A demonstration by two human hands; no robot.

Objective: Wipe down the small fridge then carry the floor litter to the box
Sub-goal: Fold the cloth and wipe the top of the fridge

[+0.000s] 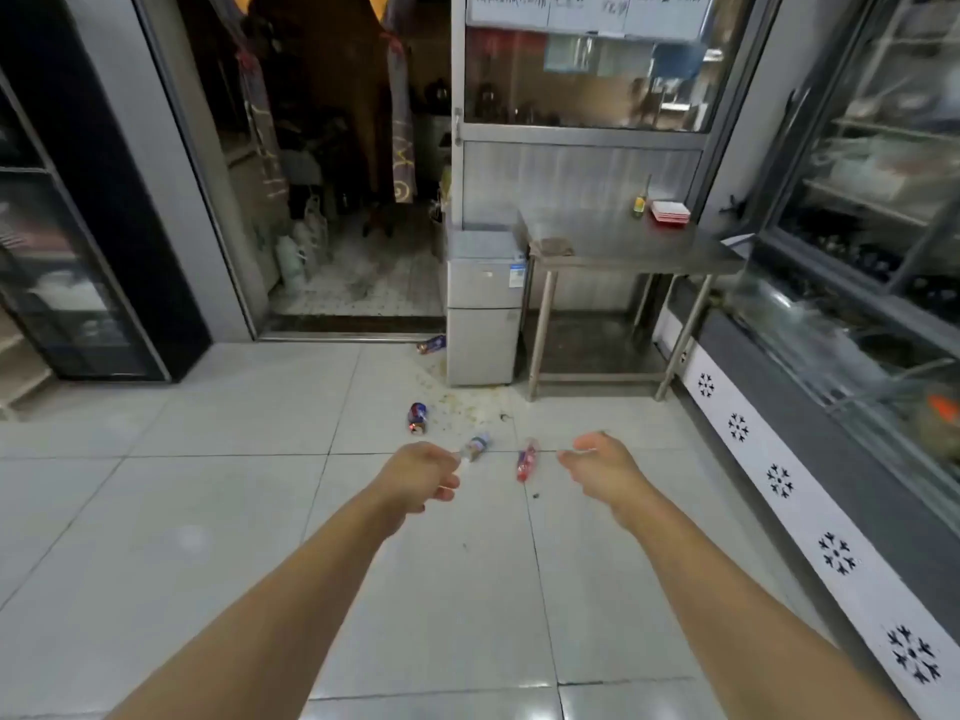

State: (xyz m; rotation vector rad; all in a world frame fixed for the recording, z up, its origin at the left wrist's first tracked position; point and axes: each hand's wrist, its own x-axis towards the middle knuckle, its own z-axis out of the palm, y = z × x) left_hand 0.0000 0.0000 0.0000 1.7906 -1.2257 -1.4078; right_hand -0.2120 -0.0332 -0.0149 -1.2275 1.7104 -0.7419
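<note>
While both arms reach forward, left hand (423, 472) and right hand (600, 467) hang loosely curled, holding nothing. Just beyond them, before the small fridge (483, 309), lie a clear bottle (477, 446), red bottle (526, 461), can (417, 417); another can (432, 344) lies at its left base.

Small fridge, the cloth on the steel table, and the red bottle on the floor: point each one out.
small fridge (483, 324): head view, middle of its front doors.
cloth (555, 246): head view, centre of the crumpled rag at the table's left corner.
red bottle (525, 462): head view, middle of its red body.
</note>
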